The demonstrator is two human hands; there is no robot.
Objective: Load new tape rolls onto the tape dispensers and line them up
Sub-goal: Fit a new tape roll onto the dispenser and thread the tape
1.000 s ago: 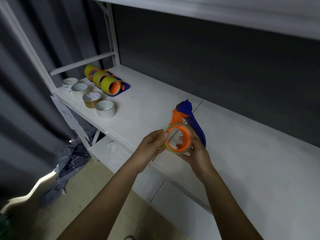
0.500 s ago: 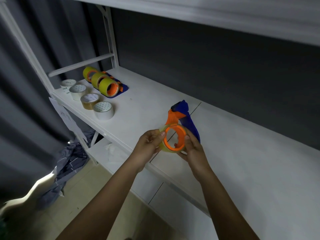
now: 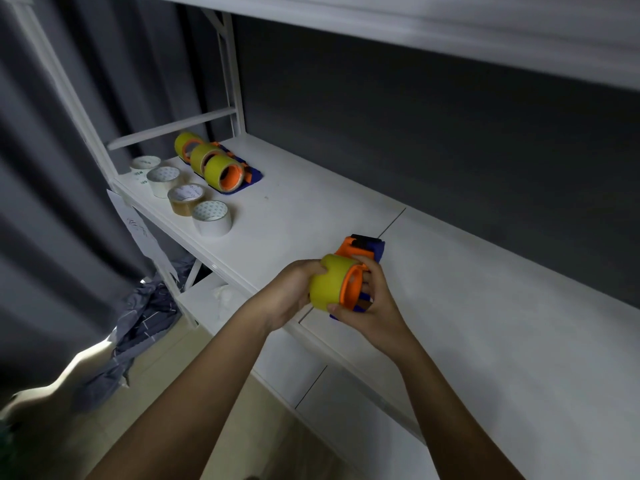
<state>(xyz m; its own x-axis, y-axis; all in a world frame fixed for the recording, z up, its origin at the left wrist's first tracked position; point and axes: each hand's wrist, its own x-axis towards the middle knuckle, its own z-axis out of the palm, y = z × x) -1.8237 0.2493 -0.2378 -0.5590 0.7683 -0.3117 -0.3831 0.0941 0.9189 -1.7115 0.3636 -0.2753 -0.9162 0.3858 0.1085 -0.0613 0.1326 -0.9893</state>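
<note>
Head view. Both hands meet above the front edge of the white desk (image 3: 311, 216). The left hand (image 3: 294, 292) cups the yellow tape roll (image 3: 329, 285) from its left side, fingers curled over the roll's top and outer face. The right hand (image 3: 367, 303) wraps the orange-and-blue tape dispenser (image 3: 360, 251) from the right, thumb laid along the roll's lower edge, fingers curled around the frame. The roll sits on the dispenser's orange hub (image 3: 351, 289); whether it is fully seated cannot be told, as the hands cover the joint. The dispenser's blue and black front end points away from the person, toward the seam in the desk top.

Far left end of the desk: three loaded dispensers (image 3: 218, 168) stand in a row side by side, each with a yellow roll on an orange hub, on blue bases. Just in front of them lie four spare tape rolls (image 3: 183, 192) flat in a line: three whitish, one brown.

A white frame post (image 3: 232, 74) rises behind the row. Below the desk's left end, crumpled grey cloth (image 3: 138, 327) lies on the floor.
</note>
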